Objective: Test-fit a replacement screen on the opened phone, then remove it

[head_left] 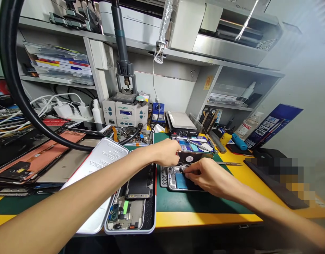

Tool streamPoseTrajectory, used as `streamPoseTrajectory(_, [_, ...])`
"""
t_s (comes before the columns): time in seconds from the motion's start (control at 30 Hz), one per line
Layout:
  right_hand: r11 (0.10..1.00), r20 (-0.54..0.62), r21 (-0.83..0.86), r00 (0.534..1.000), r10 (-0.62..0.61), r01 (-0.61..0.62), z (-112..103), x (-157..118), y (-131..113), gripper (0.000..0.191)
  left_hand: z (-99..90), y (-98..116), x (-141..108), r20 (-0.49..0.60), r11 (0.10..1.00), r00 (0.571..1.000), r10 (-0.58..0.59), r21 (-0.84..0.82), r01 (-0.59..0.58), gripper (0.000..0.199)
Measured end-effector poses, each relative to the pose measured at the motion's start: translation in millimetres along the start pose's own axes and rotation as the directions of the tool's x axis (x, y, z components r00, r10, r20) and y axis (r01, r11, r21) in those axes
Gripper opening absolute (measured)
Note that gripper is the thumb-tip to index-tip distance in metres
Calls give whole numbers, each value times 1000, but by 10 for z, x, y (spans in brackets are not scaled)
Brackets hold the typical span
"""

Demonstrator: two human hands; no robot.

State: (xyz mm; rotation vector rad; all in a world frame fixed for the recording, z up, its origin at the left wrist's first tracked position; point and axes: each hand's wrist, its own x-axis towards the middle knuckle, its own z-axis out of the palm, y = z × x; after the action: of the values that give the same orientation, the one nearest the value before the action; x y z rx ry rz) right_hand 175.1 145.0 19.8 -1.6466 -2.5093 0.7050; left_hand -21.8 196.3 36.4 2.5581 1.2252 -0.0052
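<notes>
An opened phone point(172, 179) lies on the green mat point(170, 203), its inner parts and a blue rectangular area facing up. Its dark screen panel point(202, 155), with a round white sticker, stands raised along the far side. My left hand point(167, 152) has its fingers closed on the panel's upper left corner. Over the phone's interior, my right hand point(204, 176) pinches thumb and fingertips together near the upper edge of the blue area. Whatever lies between those fingertips is too small or hidden to make out.
Left of the phone, a white case point(154, 222) holds phone parts, with its lid point(93, 183) open. Stacked phone shells point(56, 162) fill the left side. Behind are a soldering station point(125, 114), tools and a bottle point(248, 125). A thick black cable point(9, 70) arches across the left foreground.
</notes>
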Motion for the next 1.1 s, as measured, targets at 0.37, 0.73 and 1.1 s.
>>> streamPoseTrajectory(0.37, [982,196,107,972,130,-153,-82,146,31,22,-2,4,18,1,1000,1000,-3,1,3,29])
streamPoseTrajectory(0.73, [976,222,99,961,167,-193,-37,148,5,31,-20,-29,48,27,996,1000,14,-90,-12,30])
streamPoseTrajectory(1.1, [999,-31,-6,999,-41,41,-33,-125,82,15,11,-60,64,20,993,1000,1,-115,1,31])
